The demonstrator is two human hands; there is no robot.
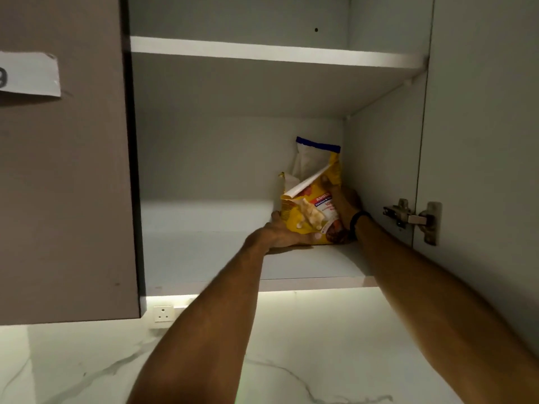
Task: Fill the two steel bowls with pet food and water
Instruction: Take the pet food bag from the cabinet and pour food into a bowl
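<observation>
An open wall cabinet (204, 156) with two white shelves keeps one yellow pet food bag (306, 212), its blue-edged top torn and folded over, at the right rear of the lower shelf (204, 252), the left hand (280, 233) gripping its base and the right hand (345, 204) clasping its right side, near one metal hinge (408, 218).

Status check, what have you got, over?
Left hand grips bag base, right hand its side. Bag upright on lower shelf, top open. Door swung open; bowls not in view.
</observation>
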